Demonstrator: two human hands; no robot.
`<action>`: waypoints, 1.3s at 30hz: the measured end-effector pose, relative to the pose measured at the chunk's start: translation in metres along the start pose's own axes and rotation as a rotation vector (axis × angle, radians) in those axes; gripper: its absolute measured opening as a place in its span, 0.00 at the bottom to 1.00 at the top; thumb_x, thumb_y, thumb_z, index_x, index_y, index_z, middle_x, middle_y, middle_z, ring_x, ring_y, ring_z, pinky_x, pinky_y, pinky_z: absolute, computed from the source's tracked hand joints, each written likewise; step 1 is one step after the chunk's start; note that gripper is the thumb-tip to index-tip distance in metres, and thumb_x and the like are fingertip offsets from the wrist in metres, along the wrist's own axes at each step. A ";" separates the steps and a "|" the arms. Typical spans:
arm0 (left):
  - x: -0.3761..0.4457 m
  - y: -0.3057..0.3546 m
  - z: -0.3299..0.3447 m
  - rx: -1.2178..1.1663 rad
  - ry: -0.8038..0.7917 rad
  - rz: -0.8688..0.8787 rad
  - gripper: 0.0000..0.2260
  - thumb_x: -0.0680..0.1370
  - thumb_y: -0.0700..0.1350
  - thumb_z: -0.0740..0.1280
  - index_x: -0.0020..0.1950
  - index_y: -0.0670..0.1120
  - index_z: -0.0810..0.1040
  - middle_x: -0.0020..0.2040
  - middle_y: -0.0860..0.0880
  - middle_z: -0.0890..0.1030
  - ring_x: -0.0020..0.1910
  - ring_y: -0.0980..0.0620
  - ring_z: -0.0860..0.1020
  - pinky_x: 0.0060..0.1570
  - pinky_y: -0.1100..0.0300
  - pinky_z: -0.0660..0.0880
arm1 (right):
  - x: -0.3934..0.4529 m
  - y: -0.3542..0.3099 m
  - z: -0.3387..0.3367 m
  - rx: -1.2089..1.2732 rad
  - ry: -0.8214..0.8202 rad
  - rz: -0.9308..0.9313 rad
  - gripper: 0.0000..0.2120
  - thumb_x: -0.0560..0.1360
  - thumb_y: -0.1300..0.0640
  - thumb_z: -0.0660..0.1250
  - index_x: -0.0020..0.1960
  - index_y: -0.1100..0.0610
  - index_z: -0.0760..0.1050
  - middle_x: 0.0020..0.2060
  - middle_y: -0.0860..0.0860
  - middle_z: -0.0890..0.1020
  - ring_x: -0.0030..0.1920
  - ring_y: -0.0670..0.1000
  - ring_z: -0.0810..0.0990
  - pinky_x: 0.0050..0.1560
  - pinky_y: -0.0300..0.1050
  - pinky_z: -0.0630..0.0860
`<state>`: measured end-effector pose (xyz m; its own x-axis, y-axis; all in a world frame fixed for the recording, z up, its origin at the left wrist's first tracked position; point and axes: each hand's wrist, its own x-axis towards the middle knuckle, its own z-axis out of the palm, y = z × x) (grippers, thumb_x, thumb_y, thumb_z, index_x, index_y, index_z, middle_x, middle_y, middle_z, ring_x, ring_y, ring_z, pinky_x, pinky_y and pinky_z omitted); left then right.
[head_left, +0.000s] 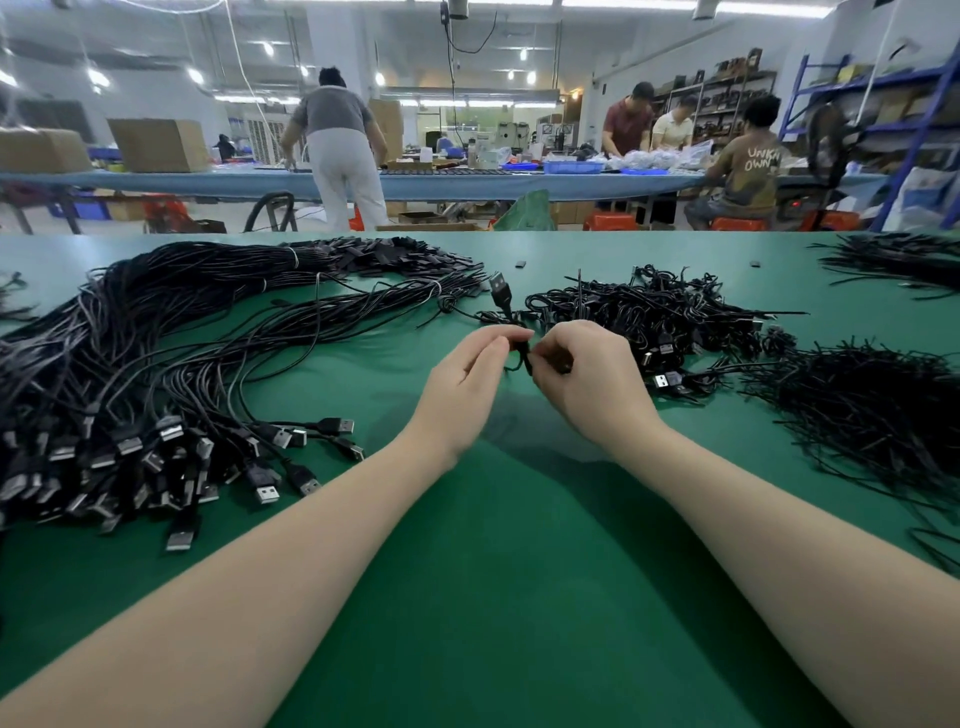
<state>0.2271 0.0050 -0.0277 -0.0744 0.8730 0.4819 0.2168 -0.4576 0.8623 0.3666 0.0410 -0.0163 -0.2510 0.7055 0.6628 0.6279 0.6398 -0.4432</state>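
Above the middle of the green table (493, 597), my left hand (462, 384) and my right hand (587, 384) meet, fingertips close together. Both pinch a coiled black USB cable (522, 353) held between them. Its USB plug (500, 287) sticks up behind my fingers. What the fingertips grip exactly is partly hidden by the fingers.
A large bundle of loose black USB cables (156, 374) covers the left of the table, plugs toward me. A pile of coiled cables (654, 312) lies behind my right hand. Black twist ties (862, 415) are heaped at the right. Several people work at a far bench (467, 182).
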 end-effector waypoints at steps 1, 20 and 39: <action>0.001 -0.001 0.000 0.001 0.007 -0.011 0.14 0.82 0.41 0.56 0.53 0.56 0.79 0.54 0.57 0.80 0.57 0.60 0.75 0.56 0.65 0.70 | 0.000 -0.001 -0.001 -0.001 -0.014 -0.017 0.02 0.73 0.62 0.68 0.43 0.60 0.80 0.39 0.51 0.79 0.40 0.50 0.75 0.44 0.41 0.71; 0.007 -0.003 -0.016 -0.298 -0.107 -0.290 0.17 0.77 0.30 0.60 0.54 0.49 0.81 0.43 0.51 0.85 0.45 0.56 0.83 0.42 0.69 0.76 | -0.001 -0.010 -0.008 -0.170 0.059 -0.321 0.01 0.71 0.69 0.67 0.40 0.66 0.76 0.37 0.60 0.79 0.40 0.62 0.77 0.43 0.55 0.75; 0.009 0.005 -0.013 -0.388 0.103 -0.457 0.08 0.78 0.43 0.67 0.51 0.51 0.69 0.30 0.52 0.81 0.27 0.55 0.80 0.23 0.67 0.70 | -0.005 -0.011 -0.002 -0.177 -0.006 -0.378 0.02 0.72 0.68 0.67 0.41 0.66 0.78 0.37 0.60 0.80 0.40 0.62 0.78 0.44 0.54 0.75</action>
<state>0.2148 0.0081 -0.0171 -0.1740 0.9837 0.0452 -0.2283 -0.0849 0.9699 0.3625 0.0292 -0.0135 -0.4918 0.4333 0.7552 0.6077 0.7920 -0.0586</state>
